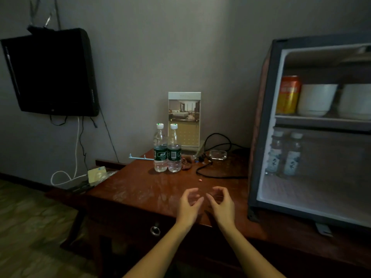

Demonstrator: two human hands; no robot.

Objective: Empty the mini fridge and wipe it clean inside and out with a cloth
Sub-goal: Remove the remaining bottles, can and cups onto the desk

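wooden desk [140,187] carries the mini fridge [260,127] on its right end. fridge front is open, door out of view. top shelf: orange can [288,95] at the left, two white bowls [316,99] next to it on the right. bottom: two small water bottles [292,155] side by side at the left. so approx 5 items are left to pull out, and emptying looks barely begun. two green-label bottles [160,149] stand touching near the desk's back edge, in front of a photo card stand [184,119]; can't tell if they came from the fridge. no cloth in view, so wiping inside & out looks all left to do. left hand [189,205] & right hand [221,203] hover over the desk's front edge, just left of the fridge. each is half open, fingers loosely curled, nothing in either.
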